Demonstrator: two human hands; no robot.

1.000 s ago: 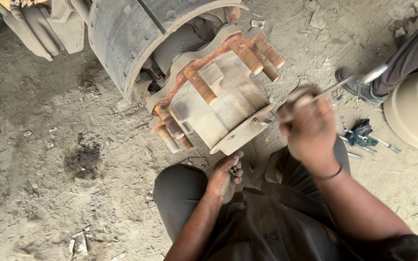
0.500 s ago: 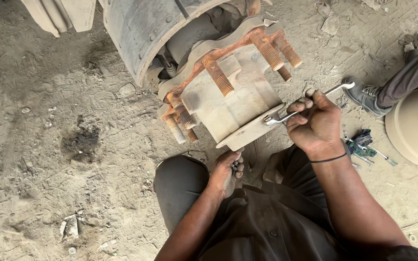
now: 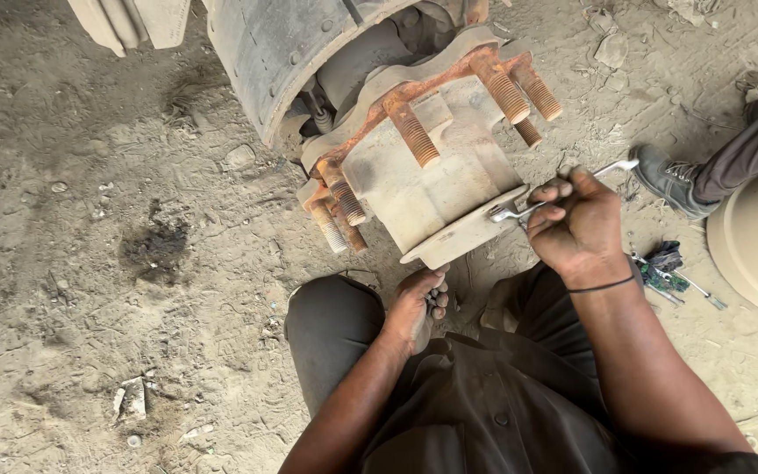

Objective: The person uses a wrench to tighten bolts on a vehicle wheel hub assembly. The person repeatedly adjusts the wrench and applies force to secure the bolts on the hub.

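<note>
Wrench (image 3: 563, 195): slim steel, stiff, light, prob. greasy; right hand (image 3: 579, 230) clenched round mid-shaft, head on hub cap flange (image 3: 462, 237) edge. Left hand (image 3: 418, 307) curled round small bits, can't tell what, just below wheel hub (image 3: 423, 167), heavy, rusty studs.

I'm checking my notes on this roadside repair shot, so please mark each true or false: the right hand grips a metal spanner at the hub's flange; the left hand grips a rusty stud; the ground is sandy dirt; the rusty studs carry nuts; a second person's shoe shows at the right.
1. The right hand grips a slim silver metal spanner at the flange of the dusty grey wheel hub. True.
2. The left hand grips a rusty threaded stud. False: it rests low near the knee, clear of the hub.
3. The ground is sandy dirt. True.
4. The studs carry nuts. False: they are bare.
5. A second person's grey shoe shows at right. True.
</note>
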